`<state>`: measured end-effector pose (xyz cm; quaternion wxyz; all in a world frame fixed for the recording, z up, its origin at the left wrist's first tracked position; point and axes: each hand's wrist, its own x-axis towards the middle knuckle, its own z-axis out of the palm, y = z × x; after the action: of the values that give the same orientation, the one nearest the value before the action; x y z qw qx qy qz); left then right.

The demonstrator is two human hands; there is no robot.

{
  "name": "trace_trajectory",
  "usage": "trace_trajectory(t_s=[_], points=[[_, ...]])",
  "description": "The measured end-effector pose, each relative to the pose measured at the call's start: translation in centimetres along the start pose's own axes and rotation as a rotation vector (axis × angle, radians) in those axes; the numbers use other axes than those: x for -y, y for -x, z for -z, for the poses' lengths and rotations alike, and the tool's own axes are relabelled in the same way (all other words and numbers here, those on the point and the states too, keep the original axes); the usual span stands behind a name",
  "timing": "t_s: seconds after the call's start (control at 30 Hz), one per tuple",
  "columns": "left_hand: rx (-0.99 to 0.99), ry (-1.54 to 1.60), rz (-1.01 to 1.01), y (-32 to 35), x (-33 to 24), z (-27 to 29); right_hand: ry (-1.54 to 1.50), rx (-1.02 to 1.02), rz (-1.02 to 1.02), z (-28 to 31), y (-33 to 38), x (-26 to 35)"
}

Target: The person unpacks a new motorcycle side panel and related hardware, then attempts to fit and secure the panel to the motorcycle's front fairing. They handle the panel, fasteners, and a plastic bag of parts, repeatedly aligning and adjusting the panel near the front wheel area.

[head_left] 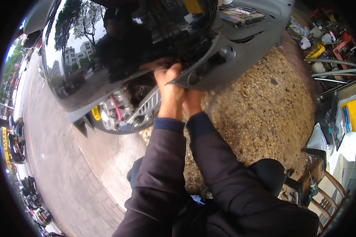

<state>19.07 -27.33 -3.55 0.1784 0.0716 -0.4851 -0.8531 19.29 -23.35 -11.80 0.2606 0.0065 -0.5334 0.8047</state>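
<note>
Trim [221, 65], grey and tapering to a point, lay directly above the right hand [192, 100], with its tip crossing in front of the left hand [168, 79]. Both hands reached up to the lower edge of the black panel [122, 59], over the upper left edge of the pebbled ground [261, 114]. The left hand was bent, fingertips out of sight; the right was mostly hidden behind the trim. Whether either was grasping anything, I could not tell. Silver metalwork [149, 104] showed just left of the left wrist.
</note>
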Motion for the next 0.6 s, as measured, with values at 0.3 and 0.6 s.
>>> trace_trajectory(t_s=[0.3,0.6], points=[[0.059,-0.069,-0.014,0.2,-0.7,0.6,0.257,-0.065,0.152,-1.6,-2.8,1.0],[0.060,-0.131,-0.074,0.3,-0.3,0.7,0.220,-0.057,0.044,-1.7,-3.1,2.4]])
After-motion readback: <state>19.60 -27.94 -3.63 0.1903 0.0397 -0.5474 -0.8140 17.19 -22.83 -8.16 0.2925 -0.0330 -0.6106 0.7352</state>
